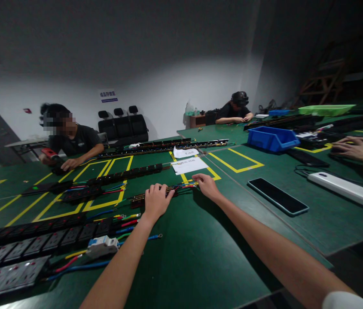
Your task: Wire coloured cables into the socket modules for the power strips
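Observation:
My left hand (157, 199) rests over a dark strip with brass-coloured bars and coloured wires (138, 198), its fingers wrapped over the strip's top. To the right, my right hand (206, 185) is at the ends of the red, blue and green wires (186, 186), its fingers curled together; whether a wire is pinched in them is too small to tell. White papers (189, 165) lie just beyond the hands. Left of my left forearm are a white and blue breaker (103, 245) and black socket strips (10, 274) with thick coloured wires.
A phone (278, 196), a white power bank (345, 189) and a blue bin (273, 138) are on the green table (181, 257) at right. Another person's hands (358, 150) are at the right edge. A person at left holds a red tool (50, 154); another person (236, 109) sits at the back.

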`<state>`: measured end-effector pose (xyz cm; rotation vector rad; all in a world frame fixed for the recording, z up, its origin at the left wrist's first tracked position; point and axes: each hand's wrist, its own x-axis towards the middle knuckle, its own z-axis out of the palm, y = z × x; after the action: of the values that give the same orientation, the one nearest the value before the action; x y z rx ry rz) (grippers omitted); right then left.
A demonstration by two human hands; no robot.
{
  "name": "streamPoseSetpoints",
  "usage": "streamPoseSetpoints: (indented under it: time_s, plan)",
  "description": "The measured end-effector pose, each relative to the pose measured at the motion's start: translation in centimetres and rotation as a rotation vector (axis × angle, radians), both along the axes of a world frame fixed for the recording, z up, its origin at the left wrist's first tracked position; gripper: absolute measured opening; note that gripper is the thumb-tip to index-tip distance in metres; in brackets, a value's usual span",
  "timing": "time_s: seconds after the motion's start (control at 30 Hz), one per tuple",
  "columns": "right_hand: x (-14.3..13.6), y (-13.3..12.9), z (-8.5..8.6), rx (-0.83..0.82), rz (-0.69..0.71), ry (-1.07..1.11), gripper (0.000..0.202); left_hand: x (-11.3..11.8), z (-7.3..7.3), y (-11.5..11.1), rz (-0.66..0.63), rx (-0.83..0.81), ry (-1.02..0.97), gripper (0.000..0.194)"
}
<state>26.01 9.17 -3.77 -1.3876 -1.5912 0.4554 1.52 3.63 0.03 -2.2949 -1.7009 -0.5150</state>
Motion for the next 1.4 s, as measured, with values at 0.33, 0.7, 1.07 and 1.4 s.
streamPoseSetpoints:
  time_s: [0.33, 0.7, 1.07, 1.4]
  plan:
    - [-0.4, -0.7, 0.5, -0.018, -0.050, -0.100, 0.032, 0.0, -0.1, -0.1, 0.001, 0.026, 0.011, 0.051]
    - [-0.6, -1.4, 1.0, -0.035, -0.046, -0.094, 0.030, 0.1, 0.2, -0.2, 0.011, -0.012, -0.005, 0.051]
    - [-0.6, -1.3, 0.7, 0.008, -0.059, -0.097, 0.028, 0.1, 0.3, -0.3, 0.007, -0.019, -0.006, 0.050]
    - [-0.4, -0.9, 0.4, -0.023, -0.079, -0.095, 0.029, 0.1, 0.0, -0.2, 0.010, 0.022, 0.015, 0.050]
